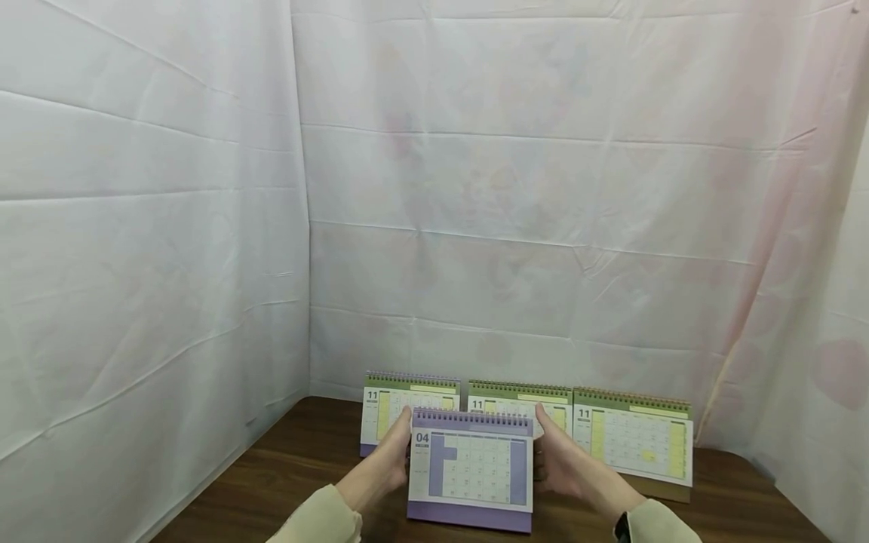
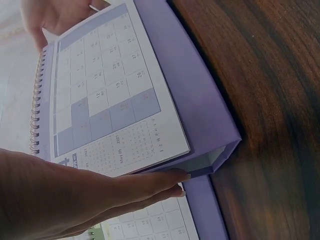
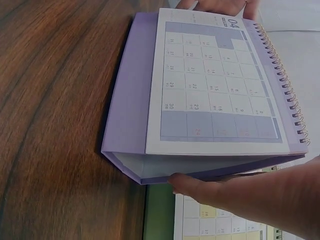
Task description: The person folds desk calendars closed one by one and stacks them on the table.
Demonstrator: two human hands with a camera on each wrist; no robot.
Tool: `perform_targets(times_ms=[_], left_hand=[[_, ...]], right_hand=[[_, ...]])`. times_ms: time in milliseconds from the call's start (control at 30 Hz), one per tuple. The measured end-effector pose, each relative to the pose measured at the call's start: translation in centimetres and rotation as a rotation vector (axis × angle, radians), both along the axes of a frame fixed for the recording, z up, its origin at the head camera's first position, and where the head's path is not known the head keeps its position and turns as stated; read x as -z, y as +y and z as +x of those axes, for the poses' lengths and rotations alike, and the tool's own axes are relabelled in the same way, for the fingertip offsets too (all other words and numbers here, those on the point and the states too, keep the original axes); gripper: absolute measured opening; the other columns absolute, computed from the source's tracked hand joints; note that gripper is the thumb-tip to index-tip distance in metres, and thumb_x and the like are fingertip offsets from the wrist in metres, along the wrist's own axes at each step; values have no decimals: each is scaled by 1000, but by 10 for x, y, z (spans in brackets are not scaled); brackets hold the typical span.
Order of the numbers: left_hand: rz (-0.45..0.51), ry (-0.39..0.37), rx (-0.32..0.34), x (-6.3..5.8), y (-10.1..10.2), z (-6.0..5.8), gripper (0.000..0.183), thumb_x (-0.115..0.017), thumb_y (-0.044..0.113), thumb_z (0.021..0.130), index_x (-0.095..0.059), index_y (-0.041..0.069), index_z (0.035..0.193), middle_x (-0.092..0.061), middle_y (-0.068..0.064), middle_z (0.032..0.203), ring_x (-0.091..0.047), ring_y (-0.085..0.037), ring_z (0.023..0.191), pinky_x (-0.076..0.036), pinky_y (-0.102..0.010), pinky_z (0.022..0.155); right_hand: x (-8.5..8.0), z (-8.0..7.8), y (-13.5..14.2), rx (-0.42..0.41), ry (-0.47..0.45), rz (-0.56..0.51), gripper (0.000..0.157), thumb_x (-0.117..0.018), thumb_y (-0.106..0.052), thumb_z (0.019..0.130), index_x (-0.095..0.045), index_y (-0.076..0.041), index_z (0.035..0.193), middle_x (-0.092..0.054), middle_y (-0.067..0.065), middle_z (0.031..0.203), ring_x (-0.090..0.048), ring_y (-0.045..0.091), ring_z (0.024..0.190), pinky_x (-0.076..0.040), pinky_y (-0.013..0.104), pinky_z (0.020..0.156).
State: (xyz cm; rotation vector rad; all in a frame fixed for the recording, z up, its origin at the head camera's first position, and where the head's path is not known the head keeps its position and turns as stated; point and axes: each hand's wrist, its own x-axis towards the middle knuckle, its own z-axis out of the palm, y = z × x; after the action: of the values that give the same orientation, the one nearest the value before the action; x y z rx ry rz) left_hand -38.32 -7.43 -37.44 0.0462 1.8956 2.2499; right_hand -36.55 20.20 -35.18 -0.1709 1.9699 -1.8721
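A purple desk calendar [image 1: 471, 467], its page marked 04, stands upright like a tent, spiral binding on top, between both hands. My left hand [image 1: 394, 456] holds its left side; in the left wrist view the fingers [image 2: 150, 185] lie along the open side of its folded base. On the opposite side my right hand [image 1: 563, 460] holds it, with a fingertip [image 3: 177, 182] at the rear panel's edge in the right wrist view. The calendar's front hides parts of both hands' fingers.
Behind stand three green-topped calendars marked 11 in a row: a left one [image 1: 370, 422], a partly covered middle one [image 1: 560, 396] and a right one [image 1: 631, 437]. They stand on a dark wooden table [image 1: 305, 430]. White cloth [image 1: 509, 188] hangs around the table.
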Motion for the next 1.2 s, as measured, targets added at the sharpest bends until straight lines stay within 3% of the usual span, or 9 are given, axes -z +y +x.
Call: perform_targets(times_ms=[100, 200, 367, 533, 600, 767, 967, 1100, 1200], left_hand=[[-5, 6, 15, 1, -1, -2, 73, -20, 73, 82, -55, 14, 109, -60, -9, 101, -54, -26, 93, -43, -43, 76], [-26, 8, 24, -11, -1, 11, 78, -19, 71, 84, -45, 8, 122, -51, -16, 118, -45, -32, 107, -37, -51, 88], [-69, 9, -32, -19, 1, 15, 81, -20, 67, 87, -33, 3, 135, -31, -25, 136, -25, -43, 124, -10, -64, 100], [-98, 15, -92, -26, 3, 15, 76, -23, 63, 89, -34, 3, 134, -27, -27, 137, -25, -45, 123, -16, -62, 99], [-111, 18, -107, -28, 3, 14, 75, -23, 63, 89, -38, 3, 132, -35, -25, 133, -33, -42, 118, -23, -60, 96], [-92, 77, -54, -34, 1, 17, 74, -22, 62, 89, -37, 3, 132, -42, -19, 126, -34, -35, 118, -22, -57, 99], [-71, 131, 79, -44, -2, 23, 85, -20, 71, 84, -27, 4, 137, -35, -22, 132, -31, -34, 121, -22, -57, 100], [-95, 117, 28, -52, 1, 20, 81, -21, 66, 87, -32, 2, 136, -41, -21, 129, -41, -32, 114, -32, -52, 94], [-112, 115, -17, -58, 4, 17, 75, -21, 61, 90, -37, 2, 134, -36, -21, 134, -38, -35, 118, -28, -56, 96]], right_hand=[[0, 0, 1, 5, 15, 23, 122, -15, -85, 70, -17, 23, 127, -38, 40, 119, -41, 50, 111, -33, 61, 89], [-1, 1, 1, 20, 30, 48, 120, -13, -84, 71, -20, 22, 128, -41, 37, 117, -45, 46, 109, -34, 59, 88], [-4, 3, 1, 24, 46, 39, 118, -15, -83, 72, -19, 20, 130, -44, 31, 118, -49, 34, 105, -36, 57, 87], [-9, 5, 0, 26, 70, 36, 115, -18, -82, 74, -23, 19, 130, -47, 28, 118, -50, 31, 105, -35, 54, 90], [-11, 6, 0, 32, 82, 40, 113, -18, -81, 74, -28, 18, 127, -51, 25, 113, -51, 29, 102, -36, 51, 89], [-19, 8, -2, 79, 116, 77, 108, -17, -78, 77, -34, 17, 124, -55, 24, 107, -53, 29, 97, -39, 46, 85], [-31, 7, -4, 106, 165, 91, 110, -20, -78, 78, -20, 17, 134, -23, 37, 137, -24, 50, 125, -28, 58, 97], [-37, 6, -7, 97, 206, 55, 106, -20, -76, 79, -20, 14, 136, -24, 36, 137, -23, 48, 127, -27, 56, 99], [-42, 7, -8, 100, 227, 22, 104, -19, -74, 81, -12, 13, 138, -15, 36, 141, -15, 48, 130, -20, 57, 103]])
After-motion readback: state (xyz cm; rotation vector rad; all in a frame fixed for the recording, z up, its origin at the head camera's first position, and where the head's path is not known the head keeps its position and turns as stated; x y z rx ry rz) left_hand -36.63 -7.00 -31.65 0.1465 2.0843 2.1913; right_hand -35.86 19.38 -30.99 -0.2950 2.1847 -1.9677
